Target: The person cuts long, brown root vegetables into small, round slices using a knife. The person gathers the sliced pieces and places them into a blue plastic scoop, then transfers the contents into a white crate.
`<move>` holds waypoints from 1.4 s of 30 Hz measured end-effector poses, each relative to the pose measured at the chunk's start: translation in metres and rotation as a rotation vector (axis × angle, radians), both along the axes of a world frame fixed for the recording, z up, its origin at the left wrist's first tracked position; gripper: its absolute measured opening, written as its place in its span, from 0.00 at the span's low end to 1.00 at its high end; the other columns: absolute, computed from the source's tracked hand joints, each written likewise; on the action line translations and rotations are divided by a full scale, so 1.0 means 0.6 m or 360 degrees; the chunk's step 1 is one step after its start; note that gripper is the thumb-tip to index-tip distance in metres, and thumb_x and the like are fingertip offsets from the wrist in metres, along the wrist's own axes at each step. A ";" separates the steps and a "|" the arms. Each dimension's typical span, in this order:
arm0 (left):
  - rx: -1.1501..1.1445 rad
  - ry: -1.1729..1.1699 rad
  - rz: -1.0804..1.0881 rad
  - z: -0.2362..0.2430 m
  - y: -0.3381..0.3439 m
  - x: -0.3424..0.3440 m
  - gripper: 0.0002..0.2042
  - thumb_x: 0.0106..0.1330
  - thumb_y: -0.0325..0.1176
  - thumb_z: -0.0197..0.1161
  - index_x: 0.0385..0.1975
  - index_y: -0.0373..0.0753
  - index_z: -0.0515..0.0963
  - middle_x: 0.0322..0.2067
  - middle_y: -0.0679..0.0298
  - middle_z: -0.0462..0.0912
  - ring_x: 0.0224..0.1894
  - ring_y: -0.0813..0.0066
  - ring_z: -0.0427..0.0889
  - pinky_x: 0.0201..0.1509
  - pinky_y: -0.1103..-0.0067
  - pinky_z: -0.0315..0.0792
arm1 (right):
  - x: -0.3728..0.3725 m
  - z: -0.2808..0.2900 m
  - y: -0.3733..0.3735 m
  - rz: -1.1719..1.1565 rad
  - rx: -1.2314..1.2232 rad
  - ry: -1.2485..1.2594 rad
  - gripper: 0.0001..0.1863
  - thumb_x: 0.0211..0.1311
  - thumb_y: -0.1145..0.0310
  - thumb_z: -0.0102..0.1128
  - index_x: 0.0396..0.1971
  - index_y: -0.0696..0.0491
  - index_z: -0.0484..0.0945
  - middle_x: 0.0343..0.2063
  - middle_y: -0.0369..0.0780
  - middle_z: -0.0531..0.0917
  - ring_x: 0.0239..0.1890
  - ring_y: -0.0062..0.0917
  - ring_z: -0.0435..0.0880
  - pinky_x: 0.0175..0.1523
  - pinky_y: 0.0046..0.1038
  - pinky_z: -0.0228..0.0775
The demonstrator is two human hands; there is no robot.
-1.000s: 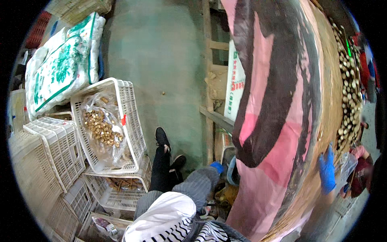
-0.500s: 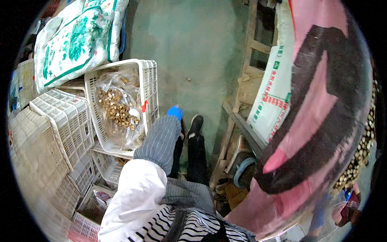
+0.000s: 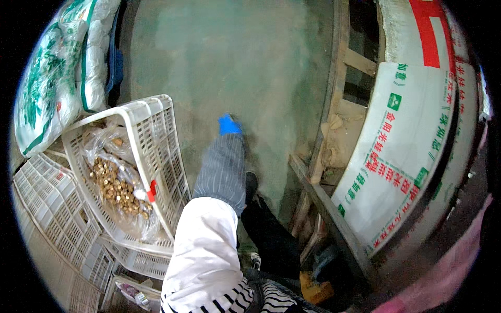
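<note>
My left hand [image 3: 228,124] wears a blue glove and hangs above the green floor. Only the back of it shows beyond a pinstriped grey sleeve cover, so its fingers cannot be made out. Nothing is seen in it. The nearest thing is a white plastic crate [image 3: 136,117] to its left, apart from the hand. Inside the crate, a clear plastic bag [image 3: 104,140] holds many small brown mushrooms [image 3: 116,190]. A red tag [image 3: 152,191] hangs on the crate's side. My right hand is out of view.
More white crates [image 3: 49,193] are stacked on the left, below white and green plastic sacks [image 3: 49,78]. To the right stand a wooden frame [image 3: 334,219] and white boxes [image 3: 391,151] with red and green print. Green floor [image 3: 235,57] stretches ahead.
My view has moved ahead and turned. The crate and sacks now lie farther left. The pink and black cloth has slid mostly out at the right, uncovering more white boxes.
</note>
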State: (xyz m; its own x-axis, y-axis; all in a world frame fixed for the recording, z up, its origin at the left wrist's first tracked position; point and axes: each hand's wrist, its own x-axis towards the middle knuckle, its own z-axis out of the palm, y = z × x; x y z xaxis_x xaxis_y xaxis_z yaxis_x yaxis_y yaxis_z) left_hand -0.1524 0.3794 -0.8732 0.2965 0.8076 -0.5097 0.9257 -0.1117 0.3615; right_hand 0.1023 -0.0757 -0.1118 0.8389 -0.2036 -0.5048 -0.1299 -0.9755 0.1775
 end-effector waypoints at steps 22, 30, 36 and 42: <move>0.0316 -0.0284 0.1238 0.691 0.172 -0.430 0.11 0.54 0.23 0.54 0.39 0.34 0.71 0.37 0.54 0.75 0.39 0.63 0.74 0.43 0.71 0.69 | -0.058 0.138 -0.013 -0.0575 0.1161 0.0042 0.57 0.25 0.68 0.77 0.62 0.58 0.51 0.56 0.42 0.63 0.59 0.31 0.61 0.59 0.30 0.60; -0.0112 0.1041 -0.1358 0.869 0.366 -0.597 0.12 0.60 0.40 0.52 0.41 0.47 0.77 0.42 0.56 0.79 0.45 0.59 0.77 0.48 0.64 0.70 | -0.063 0.142 0.017 -0.0244 0.0291 -0.0125 0.67 0.19 0.51 0.79 0.62 0.63 0.47 0.62 0.55 0.51 0.66 0.43 0.48 0.67 0.36 0.47; -0.0852 -0.0429 0.0682 0.942 0.417 -0.321 0.13 0.55 0.37 0.58 0.40 0.42 0.74 0.34 0.59 0.77 0.35 0.65 0.75 0.36 0.69 0.69 | -0.058 0.109 0.020 -0.0335 0.0382 -0.0214 0.70 0.15 0.50 0.80 0.62 0.64 0.45 0.63 0.55 0.47 0.66 0.43 0.46 0.68 0.33 0.44; -0.1121 -0.0526 0.0665 0.994 0.475 -0.126 0.09 0.56 0.36 0.57 0.36 0.44 0.73 0.27 0.62 0.75 0.28 0.68 0.73 0.28 0.71 0.67 | -0.062 0.147 0.047 -0.0476 0.0331 -0.0124 0.71 0.15 0.55 0.81 0.63 0.61 0.42 0.64 0.53 0.45 0.67 0.42 0.45 0.68 0.32 0.47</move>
